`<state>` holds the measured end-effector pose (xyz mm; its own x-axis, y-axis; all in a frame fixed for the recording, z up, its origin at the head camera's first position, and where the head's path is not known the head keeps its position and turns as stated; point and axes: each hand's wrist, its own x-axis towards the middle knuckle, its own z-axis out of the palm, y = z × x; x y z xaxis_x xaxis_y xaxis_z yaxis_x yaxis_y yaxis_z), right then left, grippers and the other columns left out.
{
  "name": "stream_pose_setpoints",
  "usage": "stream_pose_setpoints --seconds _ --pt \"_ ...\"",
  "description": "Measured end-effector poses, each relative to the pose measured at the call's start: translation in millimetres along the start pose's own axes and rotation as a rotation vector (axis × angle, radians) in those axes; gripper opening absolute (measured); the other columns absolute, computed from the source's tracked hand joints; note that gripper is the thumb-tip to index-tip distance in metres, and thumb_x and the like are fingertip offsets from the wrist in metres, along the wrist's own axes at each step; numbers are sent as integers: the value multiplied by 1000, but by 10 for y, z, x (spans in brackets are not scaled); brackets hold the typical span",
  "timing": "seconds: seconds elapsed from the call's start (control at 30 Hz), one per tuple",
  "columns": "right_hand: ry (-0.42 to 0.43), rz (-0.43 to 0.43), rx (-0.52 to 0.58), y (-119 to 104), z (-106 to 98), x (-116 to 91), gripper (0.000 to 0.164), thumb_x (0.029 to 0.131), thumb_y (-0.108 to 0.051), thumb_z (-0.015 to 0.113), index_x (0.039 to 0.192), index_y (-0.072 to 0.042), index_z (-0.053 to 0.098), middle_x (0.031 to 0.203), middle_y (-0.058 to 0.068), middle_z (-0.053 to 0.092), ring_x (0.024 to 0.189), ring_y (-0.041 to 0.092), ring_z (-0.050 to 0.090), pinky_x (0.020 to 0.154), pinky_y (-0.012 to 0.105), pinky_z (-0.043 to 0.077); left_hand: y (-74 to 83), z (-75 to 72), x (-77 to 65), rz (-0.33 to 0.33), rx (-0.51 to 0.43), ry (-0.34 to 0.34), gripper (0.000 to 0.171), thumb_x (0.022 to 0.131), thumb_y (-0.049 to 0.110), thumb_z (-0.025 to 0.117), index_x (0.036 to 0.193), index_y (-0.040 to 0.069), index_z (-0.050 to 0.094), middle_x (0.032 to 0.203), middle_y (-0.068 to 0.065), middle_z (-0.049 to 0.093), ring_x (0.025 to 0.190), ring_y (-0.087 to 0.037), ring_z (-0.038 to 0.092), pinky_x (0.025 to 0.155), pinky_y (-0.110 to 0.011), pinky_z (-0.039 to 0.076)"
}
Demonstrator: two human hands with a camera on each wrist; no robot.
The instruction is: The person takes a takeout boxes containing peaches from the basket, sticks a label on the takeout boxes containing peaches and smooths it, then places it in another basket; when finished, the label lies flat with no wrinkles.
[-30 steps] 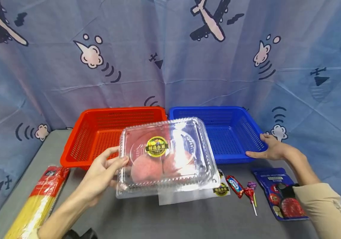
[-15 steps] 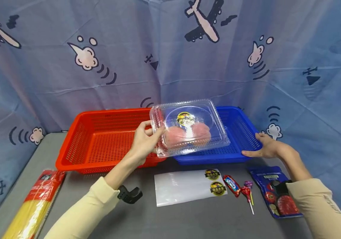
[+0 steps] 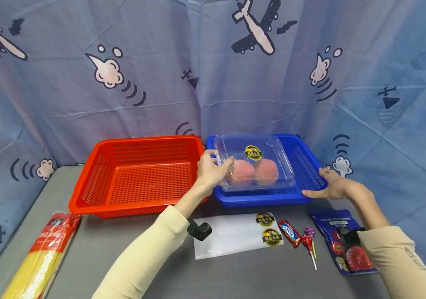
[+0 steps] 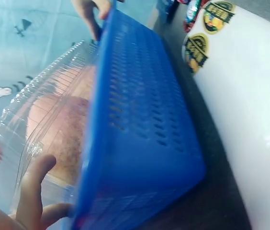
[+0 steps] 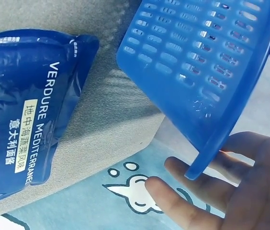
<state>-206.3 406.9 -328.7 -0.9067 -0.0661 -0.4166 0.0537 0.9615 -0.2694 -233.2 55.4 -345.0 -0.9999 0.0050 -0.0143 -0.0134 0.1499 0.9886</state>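
Observation:
My left hand point(image 3: 213, 170) holds the left side of a clear plastic clamshell box point(image 3: 254, 161), thumb on top. Two pink peaches point(image 3: 266, 171) show through its lid, which bears a round black-and-yellow label. The box lies tilted within the blue basket point(image 3: 263, 202). In the left wrist view, the left fingers are at the box's end, right beside the basket rim point(image 4: 93, 124). My right hand point(image 3: 335, 185) grips the basket's front right corner; the right wrist view shows its fingers point(image 5: 192, 191) spread around that corner.
A red basket point(image 3: 134, 207) stands left of the blue one. In front lie a white sheet with two stickers point(image 3: 227, 236), a wrapped candy point(image 3: 289, 233), lollipops point(image 3: 308, 241) and a blue sauce pouch point(image 3: 341, 241). A noodle pack point(image 3: 42, 253) lies far left. A curtain point(image 3: 160, 83) hangs behind.
My left hand has carried the clamshell box of peaches away from the front, rightward and down into the blue basket. The right hand has kept its hold on the basket corner.

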Motion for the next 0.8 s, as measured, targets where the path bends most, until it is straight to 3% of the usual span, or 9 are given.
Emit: stream_pose_setpoints --seconds 0.13,0.2,0.27,0.37,0.47,0.53,0.57,0.67,0.8 --pt "-6 8 15 7 2 -6 130 88 -68 66 152 24 1 153 52 -5 144 67 -3 114 78 14 -64 129 7 39 204 49 59 87 30 77 133 0 56 119 -20 72 95 -32 73 73 -33 60" --pt "-5 10 21 11 9 -6 130 88 -69 65 152 23 0 153 52 -6 144 67 -4 114 78 13 -88 171 13 56 265 58 51 87 31 77 123 -1 60 104 -18 74 91 -30 73 69 -29 56" --pt "-4 13 27 6 13 -11 130 88 -69 65 152 23 -1 154 51 -7 144 66 -5 114 79 12 -106 192 27 67 308 36 44 88 32 75 114 -2 62 90 -14 71 75 -26 71 58 -27 51" --pt "-6 11 28 1 27 -16 130 88 -69 64 152 23 -1 154 51 -8 145 66 -6 114 78 10 -112 184 37 76 366 -39 39 93 33 70 101 -3 62 76 -9 61 61 -23 64 47 -25 43" --pt "-3 7 19 -4 36 -18 129 89 -69 64 152 23 0 154 51 -6 144 67 -5 114 78 11 -95 166 20 92 458 -119 56 97 38 65 120 -12 59 88 -15 67 70 -24 68 59 -29 54" --pt "0 5 18 -3 40 -17 128 89 -69 64 152 23 0 154 51 -6 144 67 -4 114 78 11 -81 151 -5 91 488 -168 74 97 41 64 139 -17 47 116 -26 70 89 -29 73 77 -34 61" --pt "0 7 21 -2 41 -16 128 89 -69 64 152 23 0 154 51 -6 144 67 -4 114 78 11 -75 145 -16 87 487 -190 82 97 42 65 147 -17 38 131 -30 64 92 -32 75 83 -38 61" --pt "2 10 28 -1 38 -17 128 89 -69 64 152 22 -1 154 51 -7 144 67 -5 114 78 10 -59 112 -41 92 482 -251 93 94 41 69 154 -15 26 156 -30 42 108 -34 71 98 -42 57" --pt "4 17 27 0 33 -21 129 89 -69 64 153 21 -2 154 50 -7 144 67 -5 114 79 11 -33 61 -61 96 450 -324 90 92 35 73 156 -10 28 162 -25 36 137 -34 54 114 -44 46"
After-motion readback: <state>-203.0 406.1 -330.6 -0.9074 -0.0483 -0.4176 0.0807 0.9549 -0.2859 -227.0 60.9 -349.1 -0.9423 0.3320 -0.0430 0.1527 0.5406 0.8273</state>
